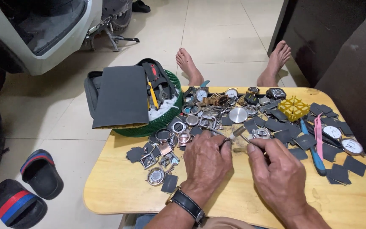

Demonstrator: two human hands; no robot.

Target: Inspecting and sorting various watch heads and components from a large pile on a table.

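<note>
Over the table [119, 186], both hands [242, 163] pinch a small metal part [238, 132].

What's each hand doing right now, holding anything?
Left hand: closed on a small metal tool with a silver tip.
Right hand: fingers pinched at the same tool; what it grips cannot be told.

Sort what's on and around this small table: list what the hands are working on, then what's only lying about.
In hand:
left hand
right hand
small metal tool between both hands
round watch case by the fingertips

Lying about:
yellow case holder
blue screwdriver
pink tweezers
dark square pads
green basket
sandals on the floor
</note>
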